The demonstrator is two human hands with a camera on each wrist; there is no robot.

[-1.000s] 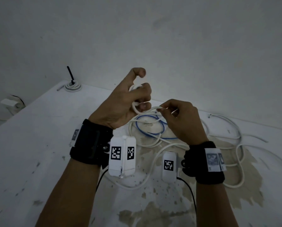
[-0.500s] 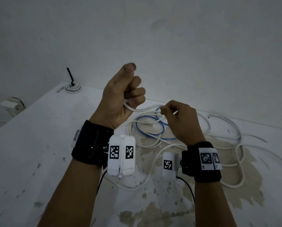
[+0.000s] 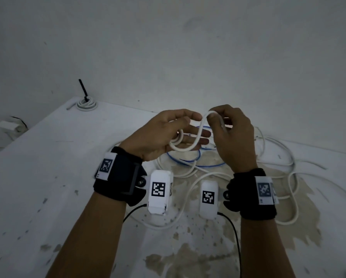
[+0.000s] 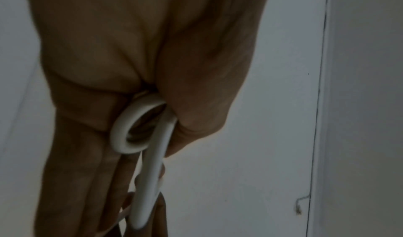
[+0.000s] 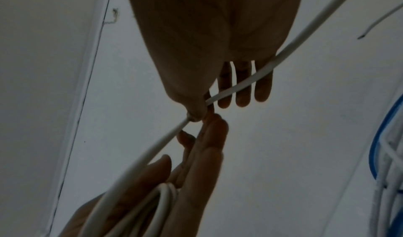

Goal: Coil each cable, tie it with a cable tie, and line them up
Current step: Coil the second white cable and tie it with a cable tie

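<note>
A white cable (image 3: 198,133) arches between my two hands above the table (image 3: 47,177). My left hand (image 3: 200,127) is held palm up with straight fingers. A small coil (image 3: 177,140) of that cable hangs in the crook of its thumb, and in the left wrist view the coil (image 4: 122,125) sits between thumb and palm. My right hand (image 3: 213,116) pinches the cable between thumb and forefinger just beyond the left fingertips; the right wrist view shows this pinch (image 5: 198,116). The rest of the cable (image 5: 305,33) trails back to the table.
A blue cable (image 3: 188,160) lies looped under my hands among several loose white cables (image 3: 294,189) spread to the right. A coiled white cable (image 3: 86,104) with an upright black tie (image 3: 82,89) sits at the far left corner by the wall.
My left hand has opened from a fist, turned palm up and dropped lower. My right hand has risen and carried a fresh loop of cable over towards the left fingertips.
</note>
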